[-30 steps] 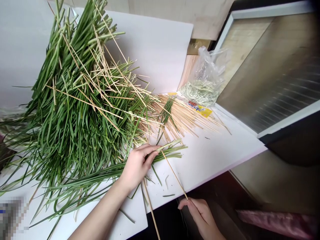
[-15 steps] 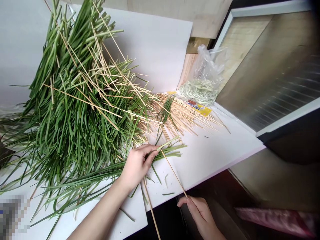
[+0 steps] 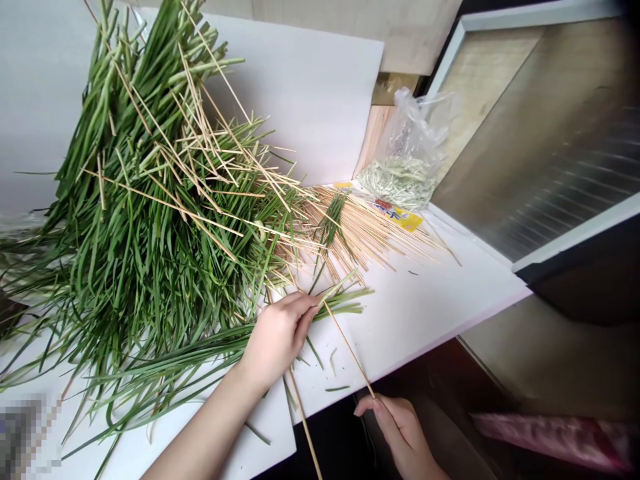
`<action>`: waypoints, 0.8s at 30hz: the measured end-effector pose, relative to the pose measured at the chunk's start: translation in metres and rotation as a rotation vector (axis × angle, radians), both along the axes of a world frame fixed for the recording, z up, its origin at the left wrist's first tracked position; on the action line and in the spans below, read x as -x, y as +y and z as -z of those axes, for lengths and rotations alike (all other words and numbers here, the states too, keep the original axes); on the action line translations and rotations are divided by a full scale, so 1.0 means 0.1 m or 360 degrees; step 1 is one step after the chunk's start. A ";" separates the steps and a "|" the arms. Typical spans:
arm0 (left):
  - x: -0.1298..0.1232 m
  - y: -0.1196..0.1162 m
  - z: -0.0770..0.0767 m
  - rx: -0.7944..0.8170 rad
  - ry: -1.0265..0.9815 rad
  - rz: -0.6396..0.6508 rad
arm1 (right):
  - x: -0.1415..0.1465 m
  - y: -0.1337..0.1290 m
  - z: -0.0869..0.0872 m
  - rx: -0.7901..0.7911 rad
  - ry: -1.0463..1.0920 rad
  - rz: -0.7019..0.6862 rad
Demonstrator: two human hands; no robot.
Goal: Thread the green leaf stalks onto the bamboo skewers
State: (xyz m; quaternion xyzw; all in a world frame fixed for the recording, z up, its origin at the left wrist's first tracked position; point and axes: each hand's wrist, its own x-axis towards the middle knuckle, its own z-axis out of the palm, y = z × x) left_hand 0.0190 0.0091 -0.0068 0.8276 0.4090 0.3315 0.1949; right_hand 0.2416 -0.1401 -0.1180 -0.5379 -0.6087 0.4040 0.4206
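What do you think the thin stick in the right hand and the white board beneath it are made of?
The thin stick in the right hand looks like bare bamboo or light wood: pale straw colour, matt, no visible coating. The white board looks like foam board or plastic sheet: smooth matt surface, clean straight edge; which one is unclear.

Bamboo skewers (image 3: pixel 370 233) between leaf pile (image 3: pixel 150 220) and plastic bag (image 3: pixel 405 160)

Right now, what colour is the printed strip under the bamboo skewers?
The printed strip is yellow with red marks; the head view shows it.
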 end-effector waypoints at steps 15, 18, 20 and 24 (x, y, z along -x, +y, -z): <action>-0.15 -0.14 0.00 0.0182 0.0297 0.0302 | 0.06 0.01 -0.01 -0.0057 0.0067 0.0039; -0.20 -0.18 -0.01 0.0209 0.0370 0.0368 | 0.07 0.02 -0.03 -0.0089 0.0091 0.0069; -0.20 -0.19 -0.02 0.0216 0.0360 0.0371 | 0.07 0.02 -0.04 -0.0101 0.0084 0.0067; -0.20 -0.19 -0.03 0.0211 0.0382 0.0393 | 0.08 0.03 -0.07 -0.0103 0.0076 0.0071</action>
